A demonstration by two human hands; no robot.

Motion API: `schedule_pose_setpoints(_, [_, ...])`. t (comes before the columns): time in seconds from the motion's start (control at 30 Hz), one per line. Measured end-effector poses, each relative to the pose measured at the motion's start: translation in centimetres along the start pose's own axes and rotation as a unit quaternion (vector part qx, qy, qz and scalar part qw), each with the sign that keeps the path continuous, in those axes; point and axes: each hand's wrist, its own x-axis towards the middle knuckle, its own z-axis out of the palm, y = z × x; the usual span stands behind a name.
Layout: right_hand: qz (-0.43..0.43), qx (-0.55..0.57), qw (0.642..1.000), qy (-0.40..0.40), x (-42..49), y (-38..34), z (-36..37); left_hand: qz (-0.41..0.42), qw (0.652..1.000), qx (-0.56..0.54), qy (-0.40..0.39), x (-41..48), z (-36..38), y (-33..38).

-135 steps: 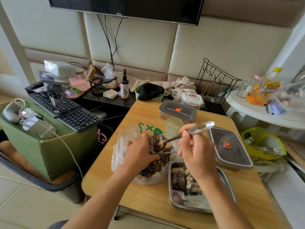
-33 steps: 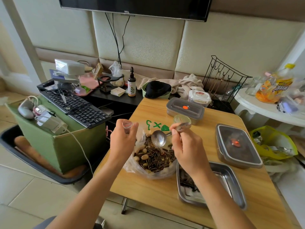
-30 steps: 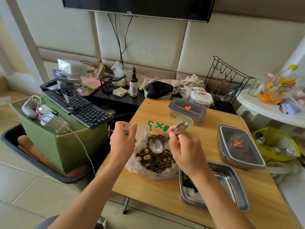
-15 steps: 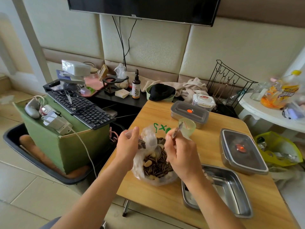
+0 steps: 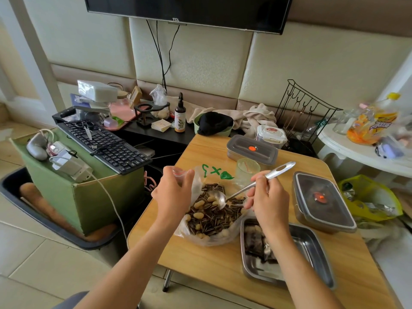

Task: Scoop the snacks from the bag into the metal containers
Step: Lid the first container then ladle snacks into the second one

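count so far: 2 lidded metal containers [image 5: 252, 150], 1 open metal container [image 5: 312, 248], 1 snack bag [image 5: 209, 221], 1 ladle [image 5: 252, 186], 1 glass [image 5: 247, 171], 1 keyboard [image 5: 107, 143]

Bright daylight, blurred wide-angle edges

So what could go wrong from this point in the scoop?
1. Only the left hand pinches the soft bag open; if it slips, the bag may slump and spill seeds onto the table.
2. The spoon handle in the right hand sits close to the glass and might tip it.
3. The right forearm crosses the open metal container near the table's edge and could nudge it.
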Motion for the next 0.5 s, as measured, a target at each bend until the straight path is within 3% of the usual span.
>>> schedule_pose_setpoints(0.23, [0.057,0.028,0.997,0.034,0.5,0.6,-0.9,0.08,0.992,0.069,-0.065,-0.8,1.0,0.2])
schedule_pose_setpoints(0.5, [0.047,0.032,0.991,0.118,1.7,0.7,-3.2,0.15,0.956,0.208,-0.145,-1.6,2.1,0.2])
